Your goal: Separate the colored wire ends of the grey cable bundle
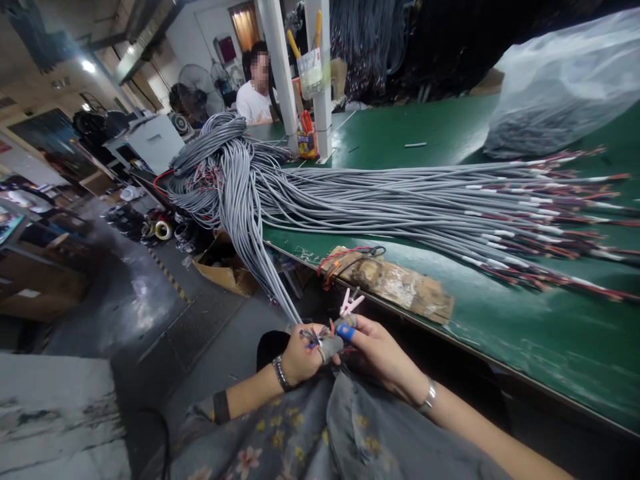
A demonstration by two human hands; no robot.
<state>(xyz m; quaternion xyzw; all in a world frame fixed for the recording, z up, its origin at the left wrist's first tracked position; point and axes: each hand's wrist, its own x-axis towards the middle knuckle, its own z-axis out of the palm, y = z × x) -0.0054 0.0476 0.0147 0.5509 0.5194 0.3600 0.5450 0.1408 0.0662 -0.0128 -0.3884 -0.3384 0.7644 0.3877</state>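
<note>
My left hand (303,355), low in the middle of the view, is closed around the ends of several grey cables (280,290). Thin coloured wires (311,337) fan out above its fingers, and its thumb has a grey wrap. Close beside it is my right hand (377,347), fingers pinched together at the wire tips, with blue tape on the thumb. Whether it grips a single wire is too small to tell. A pink clip (351,303) stands at the table edge just beyond the right hand. The held cables run up to a large grey cable bundle (235,167).
Stripped cable ends (540,227) spread over the green table (565,347). A worn wooden board (400,283) lies along its near edge. A plastic bag (565,87) sits at the back right. White posts (324,120) hold tools. An open carton (227,267) is on the floor. A person (253,97) sits beyond.
</note>
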